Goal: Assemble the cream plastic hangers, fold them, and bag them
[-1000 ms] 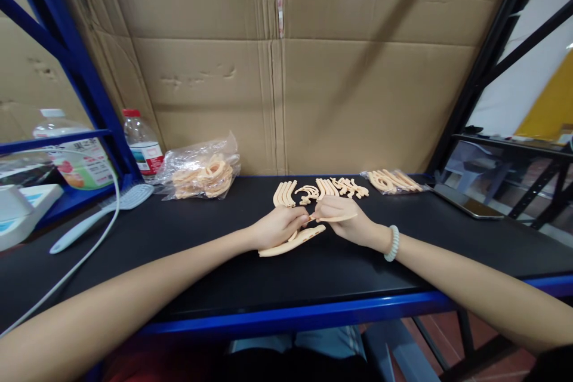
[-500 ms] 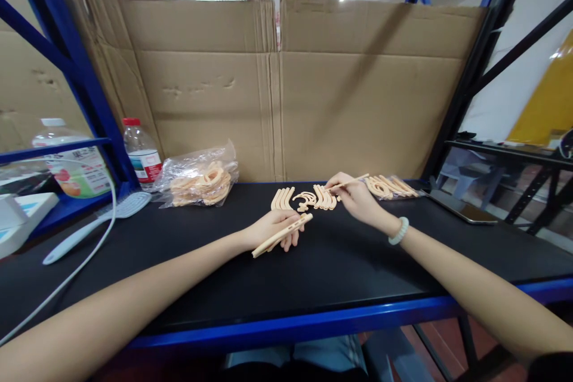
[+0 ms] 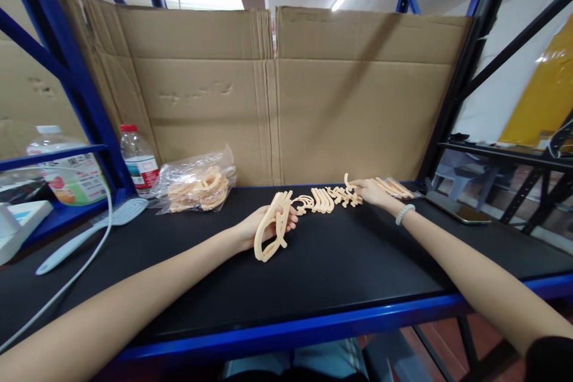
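My left hand (image 3: pixel 251 230) is closed around a flat, pale wooden piece (image 3: pixel 258 245) shaped like a long open loop with slots, held tilted above the black table. Behind its fingers, the tips of slim wooden strips (image 3: pixel 289 195) show in part. Further right, my right hand (image 3: pixel 372 192) reaches over the row of parts, its fingertips pinched on a small curved wooden piece (image 3: pixel 346 180) that stands up. Just beneath lie small knobbly wooden parts (image 3: pixel 347 196). Between my hands are a group of wavy strips (image 3: pixel 322 200) and several curved, arc-shaped pieces (image 3: pixel 305 201).
A clear bag of wooden rings (image 3: pixel 201 188) sits at back left, beside a red-capped bottle (image 3: pixel 138 161). A pale brush (image 3: pixel 96 228) and a white cable (image 3: pixel 92 259) lie at left. Bagged wooden sticks (image 3: pixel 394 187) and a phone-like slab (image 3: pixel 454 208) are at right. Cardboard (image 3: pixel 215 95) stands behind.
My left hand has turned the looped piece from edge-on to show its opening. My right hand has moved right, a small curved piece now at its fingertips where a thin stick was.
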Tool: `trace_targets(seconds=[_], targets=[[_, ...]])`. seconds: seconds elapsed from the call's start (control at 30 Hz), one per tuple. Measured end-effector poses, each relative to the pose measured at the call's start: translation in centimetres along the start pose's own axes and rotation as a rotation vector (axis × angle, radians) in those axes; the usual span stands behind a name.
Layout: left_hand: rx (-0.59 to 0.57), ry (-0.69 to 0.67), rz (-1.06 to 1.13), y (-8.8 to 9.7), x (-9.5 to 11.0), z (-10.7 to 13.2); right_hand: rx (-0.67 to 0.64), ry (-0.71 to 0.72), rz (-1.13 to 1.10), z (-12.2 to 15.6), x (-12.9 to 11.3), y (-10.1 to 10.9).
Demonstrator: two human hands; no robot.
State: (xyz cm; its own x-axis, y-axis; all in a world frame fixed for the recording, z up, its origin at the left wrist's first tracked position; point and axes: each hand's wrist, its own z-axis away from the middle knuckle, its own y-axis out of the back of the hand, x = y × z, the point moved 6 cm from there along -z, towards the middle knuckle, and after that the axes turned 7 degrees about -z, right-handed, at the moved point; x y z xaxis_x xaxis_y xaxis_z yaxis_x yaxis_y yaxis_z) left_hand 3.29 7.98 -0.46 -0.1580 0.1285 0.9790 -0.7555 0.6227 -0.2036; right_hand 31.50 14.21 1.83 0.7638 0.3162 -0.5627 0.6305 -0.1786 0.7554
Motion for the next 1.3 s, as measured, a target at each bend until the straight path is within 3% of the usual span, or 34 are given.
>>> trace_targets(seconds=[0.23,0.33,0.37,0.43,0.53,0.63,0.73,0.9,1.1,1.3], targets=[[0.065,-0.006,0.034,0.4,-0.2,-0.2,0.066,-0.026,0.158,-0.1,0.6,-0.1],[0.069,-0.006,0.042,0.4,-0.2,-0.2,0.142,0.03,0.179,0.8,-1.5,0.0],[0.067,-0.007,0.042,0.4,-0.3,-0.2,0.167,0.099,0.164,1.4,-3.1,-0.3],[0.067,-0.007,0.036,0.4,-0.4,-0.3,0.228,0.41,0.063,3.5,-7.7,-1.0],[0.088,-0.022,0.027,0.5,-0.4,-0.3,0.052,0.8,-0.026,7.5,-14.3,-3.6],[0.093,-0.02,0.029,0.4,-0.3,-0.2,-0.156,1.011,0.067,10.6,-17.8,-6.3],[0.147,-0.004,0.052,0.2,0.0,0.0,-0.193,1.061,0.17,11.4,-18.0,-7.3],[0.212,0.046,0.137,-0.8,0.0,0.6,-0.124,0.999,0.199,10.5,-16.8,-6.8],[0.205,-0.088,-0.103,-1.9,0.0,1.4,-0.105,1.02,0.199,10.7,-17.1,-6.6],[0.219,-0.106,-0.128,-1.6,-0.3,1.3,-0.112,0.995,0.206,10.3,-16.4,-6.5]])
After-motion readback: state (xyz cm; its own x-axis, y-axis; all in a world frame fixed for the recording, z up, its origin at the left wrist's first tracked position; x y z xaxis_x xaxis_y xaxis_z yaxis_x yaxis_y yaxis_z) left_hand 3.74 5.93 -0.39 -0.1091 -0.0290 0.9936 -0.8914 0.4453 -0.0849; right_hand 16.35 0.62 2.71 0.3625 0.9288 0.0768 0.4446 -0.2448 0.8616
